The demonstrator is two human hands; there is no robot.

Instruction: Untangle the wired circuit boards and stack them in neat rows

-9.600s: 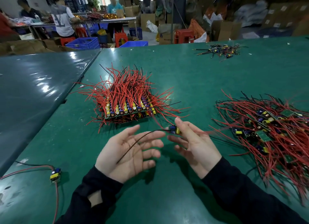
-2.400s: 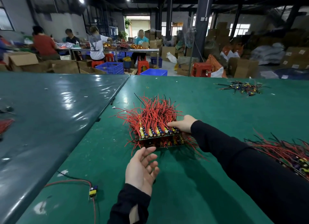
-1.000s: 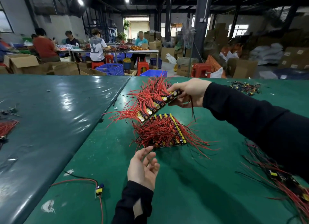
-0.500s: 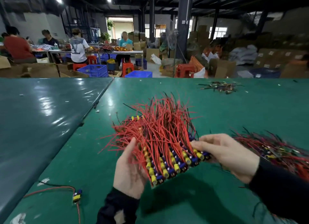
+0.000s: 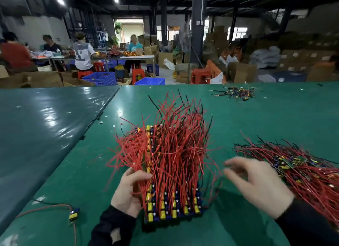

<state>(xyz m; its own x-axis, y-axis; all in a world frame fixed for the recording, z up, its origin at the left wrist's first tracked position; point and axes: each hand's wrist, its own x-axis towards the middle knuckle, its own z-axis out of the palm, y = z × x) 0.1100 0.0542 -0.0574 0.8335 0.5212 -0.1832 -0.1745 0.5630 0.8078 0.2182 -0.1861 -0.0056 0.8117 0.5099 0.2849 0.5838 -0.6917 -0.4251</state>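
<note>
Stacked circuit boards (image 5: 172,211) sit in rows on the green table (image 5: 256,121), near edge centre, red wires (image 5: 174,144) standing up from them in a dense sheaf. Left hand (image 5: 128,192) against the stack's left side, thumb curled over the wires there; the other fingers are hidden behind the wires. Right hand (image 5: 256,185) just right of stack, fingers loosely spread, holding nothing, motion-blurred. Tangled pile of wired boards (image 5: 302,172) at right, touching nothing but table. Single loose board (image 5: 74,214) with leads at lower left. Small far pile (image 5: 236,93) near back edge. No legible writing on boards; a background worker's shirt (image 5: 81,55) print reads roughly "LV".
</note>
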